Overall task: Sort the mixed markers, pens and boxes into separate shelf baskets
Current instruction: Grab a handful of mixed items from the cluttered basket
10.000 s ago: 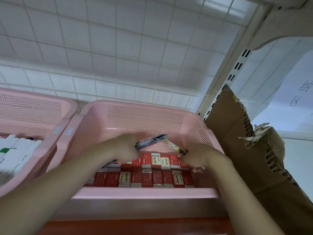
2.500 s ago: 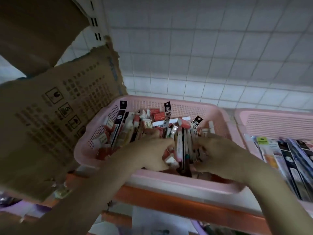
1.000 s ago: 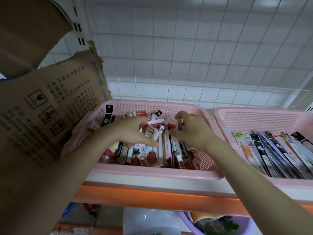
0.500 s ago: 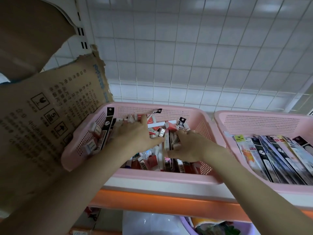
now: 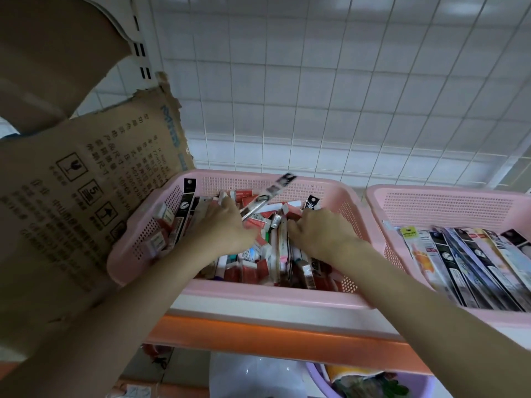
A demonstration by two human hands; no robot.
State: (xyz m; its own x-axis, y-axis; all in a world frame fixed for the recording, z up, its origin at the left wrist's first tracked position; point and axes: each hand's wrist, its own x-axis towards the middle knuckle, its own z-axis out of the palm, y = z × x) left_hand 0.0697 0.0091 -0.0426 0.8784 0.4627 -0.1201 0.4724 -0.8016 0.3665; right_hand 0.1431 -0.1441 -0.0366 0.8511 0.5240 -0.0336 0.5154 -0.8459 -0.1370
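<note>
A pink mesh basket on the shelf holds a jumble of red small boxes, packaged pens and markers. My left hand reaches into its back and grips a long packaged pen, which sticks up blurred over the rear rim. My right hand lies on the pile to the right, fingers curled down among upright narrow pen packs; its fingertips are hidden. A second pink basket on the right holds packaged pens laid side by side.
A torn printed cardboard sheet leans against the left basket wall. The orange shelf edge runs below the baskets. Under it sit a purple basin and a white plastic bag. A white wire grid backs the shelf.
My left hand has closed on a packaged pen and lifted its end above the back rim. My right hand has slid slightly right and lower on the pile.
</note>
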